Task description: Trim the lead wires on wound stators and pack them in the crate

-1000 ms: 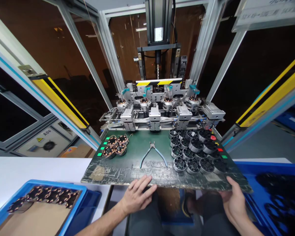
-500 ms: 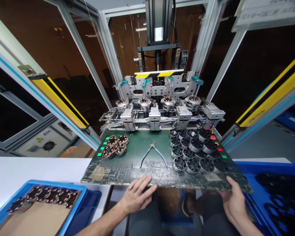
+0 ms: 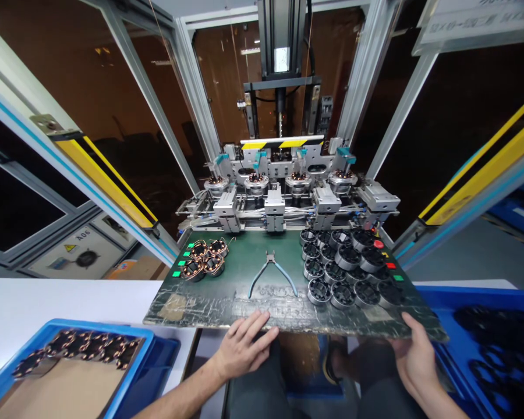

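Observation:
My left hand (image 3: 243,346) rests open at the near edge of the green work mat (image 3: 253,273), fingers spread flat and holding nothing. At the mat's near right corner lies my right hand (image 3: 414,352), fingers loosely extended, also empty. Blue-handled pliers (image 3: 271,273) lie in the middle of the mat. A few copper-wound stators (image 3: 204,258) sit at the left of the mat. Several dark round housings (image 3: 347,269) are grouped at the right. Behind the mat, the machine fixture (image 3: 283,198) carries wound stators in a row under a yellow-and-black striped bar (image 3: 282,143).
A blue bin (image 3: 70,364) with wound stators and cardboard sits at near left on a white table. Another blue bin (image 3: 489,343) with dark parts is at right. Yellow light-curtain bars (image 3: 109,183) flank the machine opening. Green and red buttons line the mat's sides.
The striped bar and upper tooling behind the fixture rose half a second ago and have now come down again. My hands have not moved.

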Demonstrator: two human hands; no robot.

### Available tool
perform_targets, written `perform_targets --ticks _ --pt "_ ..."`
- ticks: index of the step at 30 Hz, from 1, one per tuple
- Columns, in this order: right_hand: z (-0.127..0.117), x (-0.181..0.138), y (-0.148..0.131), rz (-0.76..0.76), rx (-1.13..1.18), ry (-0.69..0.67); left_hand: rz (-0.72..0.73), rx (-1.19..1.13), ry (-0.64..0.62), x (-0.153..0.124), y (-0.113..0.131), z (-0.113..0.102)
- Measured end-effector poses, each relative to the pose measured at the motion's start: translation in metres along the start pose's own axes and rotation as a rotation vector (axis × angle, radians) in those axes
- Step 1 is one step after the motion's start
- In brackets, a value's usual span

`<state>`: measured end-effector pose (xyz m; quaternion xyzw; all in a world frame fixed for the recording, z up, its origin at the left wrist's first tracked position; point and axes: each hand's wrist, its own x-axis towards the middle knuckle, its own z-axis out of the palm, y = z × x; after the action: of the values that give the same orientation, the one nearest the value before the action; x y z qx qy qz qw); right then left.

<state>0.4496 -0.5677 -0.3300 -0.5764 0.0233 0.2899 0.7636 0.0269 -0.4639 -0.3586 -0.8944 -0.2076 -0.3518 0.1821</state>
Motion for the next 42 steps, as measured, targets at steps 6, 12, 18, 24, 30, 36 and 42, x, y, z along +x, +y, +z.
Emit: perform_targets --ticks 6,12,18,24,30,36,42 --pt "0.0004 -0.0012 0.0003 0.0 -0.009 0.006 -0.003 -0.006 0.0 -0.002 0.0001 0.0015" --pt "-0.001 -0.0002 0.0011 -0.003 -0.035 -0.009 -0.006 0.004 0.0 -0.0039 0.0003 0.0022" --pt "-0.0032 0.0023 0.0022 0.001 -0.054 0.003 0.0 0.024 -0.002 -0.0047 -0.0002 0.0027" --pt "-0.0025 0.0005 0.0016 0.007 -0.035 0.01 0.001 0.03 -0.019 -0.0058 -0.0004 0.0027" --pt "-0.0017 -0.0002 0.0036 -0.022 -0.019 -0.003 -0.003 0.014 0.003 -0.0008 0.0003 0.0005" --pt "-0.0022 0.0027 0.0045 -0.034 -0.009 -0.009 -0.001 0.027 -0.005 -0.0025 0.0001 0.0014" --pt "-0.0032 0.004 0.0044 -0.019 0.003 -0.018 0.015 0.061 -0.019 -0.0032 0.0001 0.0019"
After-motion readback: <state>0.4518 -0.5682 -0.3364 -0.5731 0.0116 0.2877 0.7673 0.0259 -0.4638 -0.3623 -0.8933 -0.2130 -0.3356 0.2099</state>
